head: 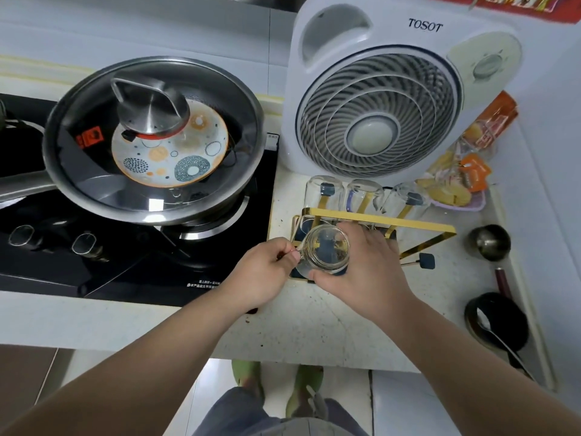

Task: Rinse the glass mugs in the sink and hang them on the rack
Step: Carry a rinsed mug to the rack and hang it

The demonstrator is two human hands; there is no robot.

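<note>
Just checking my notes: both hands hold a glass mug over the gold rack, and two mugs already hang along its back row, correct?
Nearly. The head view shows three mugs along the back row, not two. Both hands, left hand and right hand, do hold a glass mug over the gold rack.

Clear mug (327, 250) over gold rack (377, 217) — three mugs (364, 193) hung.

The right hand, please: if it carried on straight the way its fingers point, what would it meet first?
Probably the gold rack: the right hand, gripping the mug, points up-left over it, towards the hung mugs. Depth is unclear.
</note>
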